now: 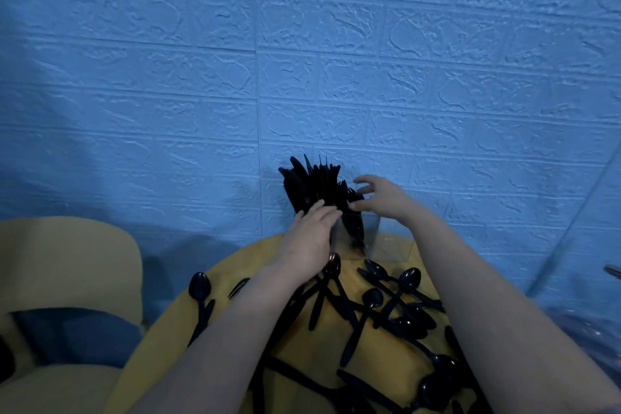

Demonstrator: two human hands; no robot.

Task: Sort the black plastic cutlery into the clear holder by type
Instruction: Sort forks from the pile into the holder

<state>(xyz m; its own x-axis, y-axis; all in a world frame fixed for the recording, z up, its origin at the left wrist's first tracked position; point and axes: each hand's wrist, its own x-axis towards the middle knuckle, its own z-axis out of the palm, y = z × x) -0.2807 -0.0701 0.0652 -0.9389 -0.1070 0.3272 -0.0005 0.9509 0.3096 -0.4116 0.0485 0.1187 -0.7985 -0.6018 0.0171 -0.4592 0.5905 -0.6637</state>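
— Where do we have the clear holder?

— At the far edge of our round yellow table, close to the blue brick-patterned wall; its left part is packed with upright black cutlery that fans out above the rim; the right part looks clear of pieces, though the plastic is hard to read.

— And our hands?

— Our left hand lies against the left side of the holder, fingers straight and together, tips touching the standing bundle; our right hand is at the top of the bundle from the right, fingers spread and slightly bent; whether its thumb and forefinger pinch a piece we cannot tell, the black shapes merge there.

— What is left loose?

— A heap of spoons and other black pieces between our forearms, criss-crossed; one spoon lies apart at the table's left edge, a fork just beside it; a yellow chair stands to our left.
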